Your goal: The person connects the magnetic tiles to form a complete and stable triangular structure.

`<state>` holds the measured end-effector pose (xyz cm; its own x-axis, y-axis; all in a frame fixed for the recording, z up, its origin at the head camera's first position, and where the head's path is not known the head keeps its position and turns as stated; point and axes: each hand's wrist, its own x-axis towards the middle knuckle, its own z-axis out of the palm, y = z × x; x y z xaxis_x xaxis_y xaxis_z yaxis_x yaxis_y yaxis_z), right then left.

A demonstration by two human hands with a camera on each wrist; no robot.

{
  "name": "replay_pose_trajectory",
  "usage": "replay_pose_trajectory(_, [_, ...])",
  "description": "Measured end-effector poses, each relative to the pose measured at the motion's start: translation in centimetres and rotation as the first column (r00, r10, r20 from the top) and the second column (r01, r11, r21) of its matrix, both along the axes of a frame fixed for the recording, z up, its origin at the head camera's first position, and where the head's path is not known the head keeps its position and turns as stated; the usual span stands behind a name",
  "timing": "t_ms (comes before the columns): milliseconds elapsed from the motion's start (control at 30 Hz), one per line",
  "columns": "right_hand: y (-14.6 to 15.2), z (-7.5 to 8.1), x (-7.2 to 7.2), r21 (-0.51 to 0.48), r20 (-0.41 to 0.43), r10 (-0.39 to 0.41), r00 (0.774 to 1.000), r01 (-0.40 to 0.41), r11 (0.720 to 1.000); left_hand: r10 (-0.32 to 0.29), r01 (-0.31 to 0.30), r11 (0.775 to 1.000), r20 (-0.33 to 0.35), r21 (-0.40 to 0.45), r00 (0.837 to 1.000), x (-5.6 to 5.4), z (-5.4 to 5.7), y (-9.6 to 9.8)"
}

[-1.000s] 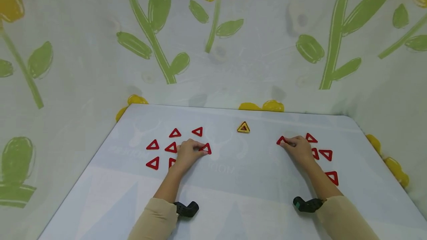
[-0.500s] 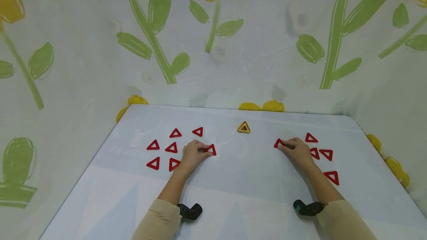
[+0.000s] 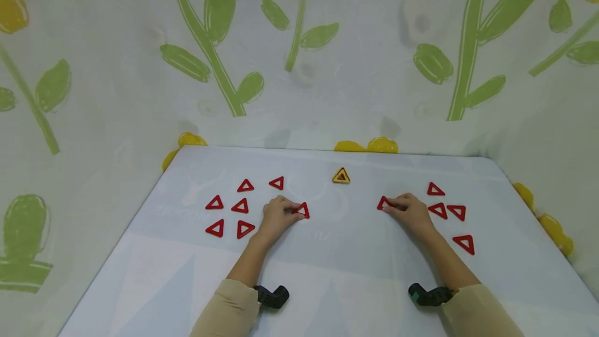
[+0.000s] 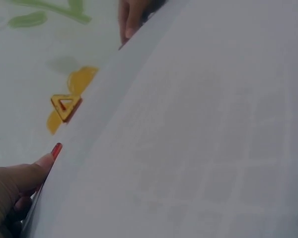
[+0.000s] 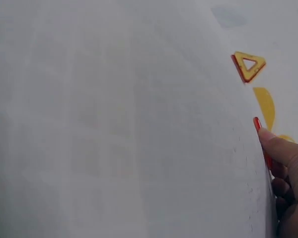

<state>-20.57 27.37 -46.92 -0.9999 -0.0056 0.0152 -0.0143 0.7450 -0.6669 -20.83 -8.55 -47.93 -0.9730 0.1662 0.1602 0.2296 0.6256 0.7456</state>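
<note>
Left hand [image 3: 275,217]: thumb and fingers pinch a red triangular frame [image 3: 306,210] near the middle of the pale table [image 3: 355,259]. Right hand [image 3: 412,214]: same grip on a second red frame [image 3: 380,203], well apart from the first. A yellow triangle [image 3: 341,181] (red visible along its edges) lies beyond, between the hands. Loose red triangles [image 3: 240,210]: six leftward, four rightward. Contact between held frames and tabletop cannot be confirmed.

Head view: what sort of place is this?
Likely a draped indoor recording booth, though I can't be sure: flower-print backdrop around the pale tabletop, plus black wrist-worn devices.
</note>
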Motion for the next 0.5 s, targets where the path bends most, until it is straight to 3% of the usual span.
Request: replay_pose_trajectory(500, [-1.9, -0.3, 0.9, -0.044, -0.036, 0.050, 0.998, -0.052, 0.998, -0.044, 0.044, 0.999, 0.009, -0.009, 0.999, -0.1, -0.2, 1.1])
